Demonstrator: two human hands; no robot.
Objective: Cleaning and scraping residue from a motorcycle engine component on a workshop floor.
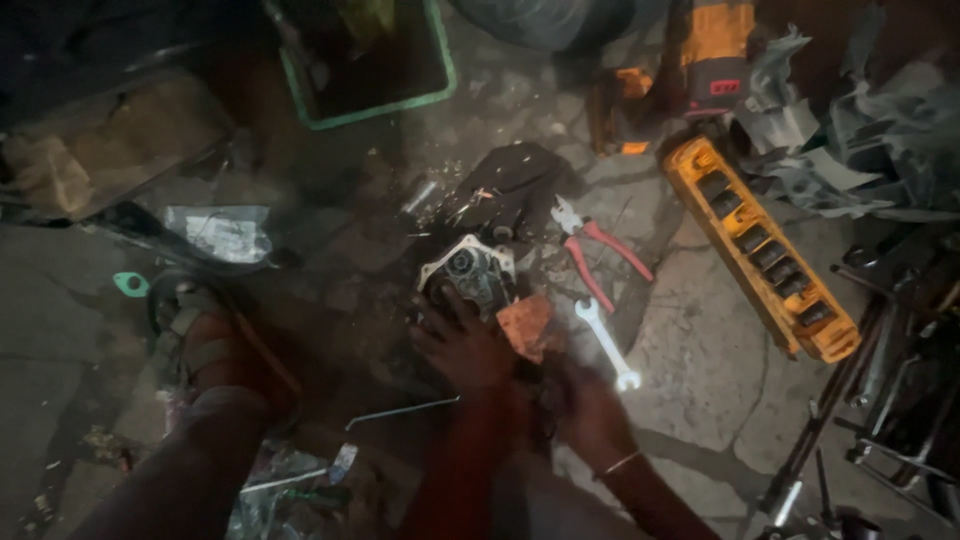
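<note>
Evidently mid-strip on a small engine part (468,275), resting on the stone floor (700,360) at centre. Left hand (462,348) pressed on its 6 o'clock edge, fingers spread, steadying rather than clenched. Right hand (590,410) at 4 o'clock, blurred; cannot tell whether closed on anything. Orange rag (527,325) touching the part at 4 o'clock. Spanner (606,343) and pliers (598,255) near at 3 o'clock. Next, probably, a firm hold plus a tool from there.

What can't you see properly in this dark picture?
- Right hand: blurred in the head view; any grip is unclear.
- Metal engine part: its lower side is hidden under the left hand.
- Orange socket tray: sockets too dark to tell apart.
- Green crate: cut off by the top edge.
</note>
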